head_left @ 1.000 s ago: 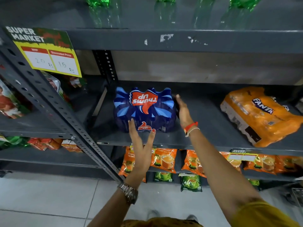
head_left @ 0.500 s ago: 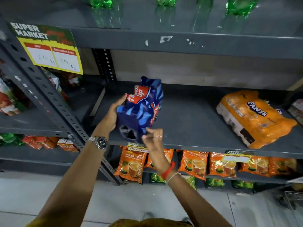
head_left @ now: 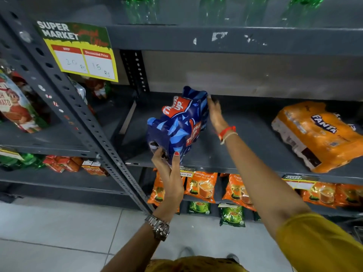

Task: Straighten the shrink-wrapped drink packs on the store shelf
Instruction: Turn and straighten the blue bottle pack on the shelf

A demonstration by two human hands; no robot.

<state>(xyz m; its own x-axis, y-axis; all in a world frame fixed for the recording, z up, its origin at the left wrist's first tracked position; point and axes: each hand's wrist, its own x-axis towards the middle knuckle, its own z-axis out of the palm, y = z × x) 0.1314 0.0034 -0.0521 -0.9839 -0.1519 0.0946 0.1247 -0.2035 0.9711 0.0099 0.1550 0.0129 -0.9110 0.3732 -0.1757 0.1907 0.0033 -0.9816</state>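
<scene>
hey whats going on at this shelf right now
A person is handling a blue Thums Up pack on the grey shelf. The left hand grips its near end at the shelf's front edge, and the right hand lies flat against its far side. The pack sits turned at an angle. An orange Fanta pack lies askew to the right, untouched.

A yellow price sign (head_left: 78,54) hangs on the upper shelf edge at left, reading 20 and 15. Green bottles (head_left: 141,8) stand on the top shelf. Orange tea packets (head_left: 201,186) hang below the middle shelf, with green packets (head_left: 231,215) beneath them. Grey floor tiles (head_left: 59,232) lie underneath.
</scene>
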